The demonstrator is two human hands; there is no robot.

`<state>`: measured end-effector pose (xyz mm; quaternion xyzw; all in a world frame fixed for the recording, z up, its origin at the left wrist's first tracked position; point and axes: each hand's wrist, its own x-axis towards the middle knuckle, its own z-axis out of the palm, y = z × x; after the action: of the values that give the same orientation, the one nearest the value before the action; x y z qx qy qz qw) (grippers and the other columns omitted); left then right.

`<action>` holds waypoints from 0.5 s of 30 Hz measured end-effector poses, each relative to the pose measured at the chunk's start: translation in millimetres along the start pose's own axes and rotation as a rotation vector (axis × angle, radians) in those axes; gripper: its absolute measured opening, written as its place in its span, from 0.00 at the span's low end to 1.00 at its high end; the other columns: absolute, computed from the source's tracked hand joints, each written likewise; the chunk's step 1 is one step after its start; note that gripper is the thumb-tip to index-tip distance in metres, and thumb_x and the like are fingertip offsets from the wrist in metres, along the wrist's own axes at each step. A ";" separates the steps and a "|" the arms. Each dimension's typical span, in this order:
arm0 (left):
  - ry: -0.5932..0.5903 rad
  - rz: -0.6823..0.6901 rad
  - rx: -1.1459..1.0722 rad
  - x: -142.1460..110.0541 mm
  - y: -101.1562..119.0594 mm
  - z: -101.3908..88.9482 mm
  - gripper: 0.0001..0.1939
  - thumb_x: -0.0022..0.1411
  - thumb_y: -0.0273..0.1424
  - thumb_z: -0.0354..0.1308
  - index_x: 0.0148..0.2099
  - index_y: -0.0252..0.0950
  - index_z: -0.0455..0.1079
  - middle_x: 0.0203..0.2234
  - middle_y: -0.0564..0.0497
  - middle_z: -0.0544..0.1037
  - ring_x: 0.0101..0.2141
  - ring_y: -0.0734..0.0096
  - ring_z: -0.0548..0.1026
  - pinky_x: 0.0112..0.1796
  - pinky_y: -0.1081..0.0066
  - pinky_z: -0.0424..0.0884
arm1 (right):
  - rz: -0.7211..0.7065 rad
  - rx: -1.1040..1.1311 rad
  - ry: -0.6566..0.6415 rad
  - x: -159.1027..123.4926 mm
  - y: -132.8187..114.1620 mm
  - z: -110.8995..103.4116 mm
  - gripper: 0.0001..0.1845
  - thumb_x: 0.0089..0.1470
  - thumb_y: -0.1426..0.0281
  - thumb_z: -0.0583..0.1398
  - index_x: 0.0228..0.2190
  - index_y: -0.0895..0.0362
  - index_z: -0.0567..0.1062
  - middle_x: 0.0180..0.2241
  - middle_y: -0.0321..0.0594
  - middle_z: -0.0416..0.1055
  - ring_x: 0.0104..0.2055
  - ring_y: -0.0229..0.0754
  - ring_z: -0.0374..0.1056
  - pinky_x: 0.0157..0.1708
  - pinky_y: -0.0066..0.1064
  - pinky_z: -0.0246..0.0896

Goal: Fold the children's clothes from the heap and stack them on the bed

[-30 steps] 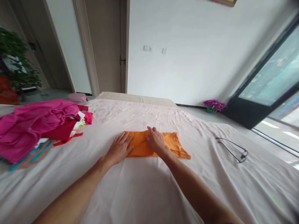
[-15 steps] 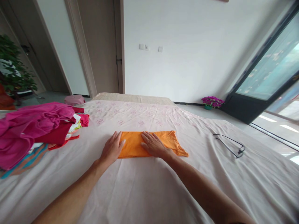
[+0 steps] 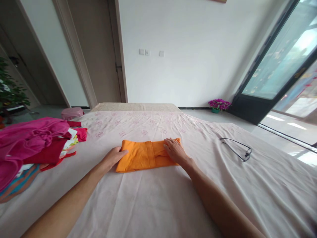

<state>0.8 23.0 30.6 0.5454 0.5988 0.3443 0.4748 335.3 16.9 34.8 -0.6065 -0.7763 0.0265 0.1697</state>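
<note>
A white wall [image 3: 168,26] closes off the room beyond the folded orange cloth [image 3: 138,155], with a brown door [image 3: 96,49] at far left of the cloth and a dark-framed glass door [image 3: 256,107] standing at an angle at its far right. Under the cloth spreads a pale bedsheet [image 3: 153,201], creased and printed with pink flowers on the part beyond it.

The orange cloth lies lengthwise in front of the person, a doubled-over layer on its left part ending in a straight edge near its middle. At its left end, the left hand [image 3: 114,157] pinches the border, thumb on top and the other fingers tucked out of sight beneath. On its right end, the right hand [image 3: 176,151] lies palm down, fingers extended and close together, pressing on the fabric.

Well to the left of the cloth sits a loose heap of clothes: a magenta garment [image 3: 32,132] on top, a red garment [image 3: 46,154] beneath, and a blue-and-brown striped garment [image 3: 21,181] nearest the person. Past that heap, far left of the cloth, is a pink stool [image 3: 72,113]. Black-framed eyeglasses [image 3: 247,154] rest right of the cloth, temples unfolded. Far beyond its right end, magenta flowers [image 3: 220,104] fill a green pot [image 3: 215,111] on the floor.
</note>
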 end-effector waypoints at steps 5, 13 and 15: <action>0.040 0.017 -0.116 -6.5 -0.7 -1.8 0.14 0.48 0.38 0.62 0.36 0.35 0.70 0.26 0.50 0.81 0.34 0.58 0.80 0.34 0.68 0.74 | -0.090 -0.006 -0.003 -5.2 -23.3 -1.7 0.27 0.68 0.61 0.47 0.63 0.58 0.63 0.65 0.48 0.59 0.69 0.48 0.48 0.67 0.46 0.42; 0.135 -0.108 -0.270 -17.8 -22.2 -75.0 0.16 0.50 0.36 0.65 0.41 0.36 0.70 0.31 0.49 0.82 0.33 0.62 0.81 0.36 0.68 0.77 | -0.431 0.079 -0.048 -16.3 -93.4 -3.3 0.33 0.68 0.57 0.47 0.68 0.56 0.49 0.70 0.46 0.43 0.72 0.47 0.37 0.69 0.48 0.32; 0.105 -0.132 -0.293 -22.4 -25.7 -86.6 0.18 0.49 0.38 0.67 0.41 0.36 0.71 0.33 0.47 0.83 0.35 0.61 0.82 0.36 0.67 0.78 | -0.502 0.110 -0.102 -16.7 -107.2 6.7 0.34 0.67 0.55 0.48 0.68 0.55 0.48 0.70 0.45 0.42 0.72 0.46 0.36 0.70 0.46 0.29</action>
<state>-90.4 5.9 38.1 0.4113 0.6007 0.4240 0.5388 236.8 -26.1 51.1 -0.3824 -0.9075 0.0564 0.1643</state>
